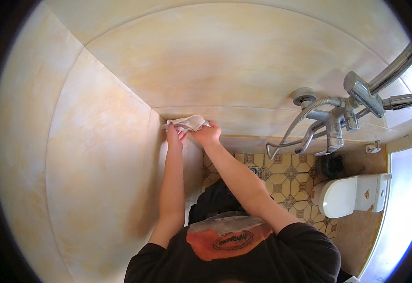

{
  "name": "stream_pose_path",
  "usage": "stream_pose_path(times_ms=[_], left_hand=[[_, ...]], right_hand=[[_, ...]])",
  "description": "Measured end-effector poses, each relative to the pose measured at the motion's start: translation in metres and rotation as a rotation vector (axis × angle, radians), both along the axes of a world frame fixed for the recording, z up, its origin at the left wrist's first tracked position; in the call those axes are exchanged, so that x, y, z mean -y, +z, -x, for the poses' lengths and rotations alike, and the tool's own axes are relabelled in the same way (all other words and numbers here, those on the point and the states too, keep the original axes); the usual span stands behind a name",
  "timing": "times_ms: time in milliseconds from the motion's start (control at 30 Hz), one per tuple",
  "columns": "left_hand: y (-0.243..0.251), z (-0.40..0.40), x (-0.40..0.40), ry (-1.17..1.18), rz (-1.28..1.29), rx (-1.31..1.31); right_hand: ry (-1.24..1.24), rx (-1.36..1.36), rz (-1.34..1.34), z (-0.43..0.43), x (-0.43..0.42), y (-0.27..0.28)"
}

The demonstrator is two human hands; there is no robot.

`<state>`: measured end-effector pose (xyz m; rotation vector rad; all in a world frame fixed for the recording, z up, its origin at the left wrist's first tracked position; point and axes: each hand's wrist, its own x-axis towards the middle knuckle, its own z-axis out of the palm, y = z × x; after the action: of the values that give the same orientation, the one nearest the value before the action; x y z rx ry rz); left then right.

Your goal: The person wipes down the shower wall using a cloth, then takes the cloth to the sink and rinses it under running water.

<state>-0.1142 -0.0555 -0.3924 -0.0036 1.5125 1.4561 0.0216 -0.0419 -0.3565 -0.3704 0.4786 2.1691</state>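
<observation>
A crumpled whitish cloth or wipe (192,123) is held between both hands, close to the corner where two tiled walls (152,108) meet. My left hand (175,135) grips its left end, with some fingers partly covered by the fabric. My right hand (207,132) holds the right end, thumb side up. Whether the cloth touches the wall cannot be told. Both forearms reach forward from a dark short-sleeved shirt (238,244) with an orange print.
A chrome shower mixer (333,123) with a coiled metal hose (291,125) juts from the wall at the right. Below it stand a white toilet (340,196) and a dark bin-like object (331,166) on the patterned tile floor (284,177). A bright window or opening (400,198) lies far right.
</observation>
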Motion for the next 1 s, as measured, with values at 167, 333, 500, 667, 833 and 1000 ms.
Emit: stream_pose_path(times_ms=[167,333,500,667,833,1000], left_hand=[[-0.023,-0.037,0.017,0.072,-0.088,-0.586],[-0.011,-0.146,0.015,-0.099,-0.412,-0.339],[-0.010,-0.229,-0.011,-0.109,-0.354,0.045],[-0.005,-0.298,-0.038,0.257,-0.312,0.057],[-0.041,-0.277,-0.032,0.272,-0.338,-0.105],[-0.047,-0.243,-0.024,0.448,-0.317,-0.029]], right_hand=[[-0.273,-0.224,0.149,-0.040,0.005,-0.005],[-0.349,-0.237,0.180,-0.111,0.000,-0.020],[-0.482,-0.072,0.080,-0.185,0.000,-0.027],[-0.252,0.540,-0.425,-0.222,0.021,-0.039],[0.523,1.932,-1.222,-0.253,0.043,-0.042],[0.810,2.183,-2.484,-0.222,0.059,-0.042]])
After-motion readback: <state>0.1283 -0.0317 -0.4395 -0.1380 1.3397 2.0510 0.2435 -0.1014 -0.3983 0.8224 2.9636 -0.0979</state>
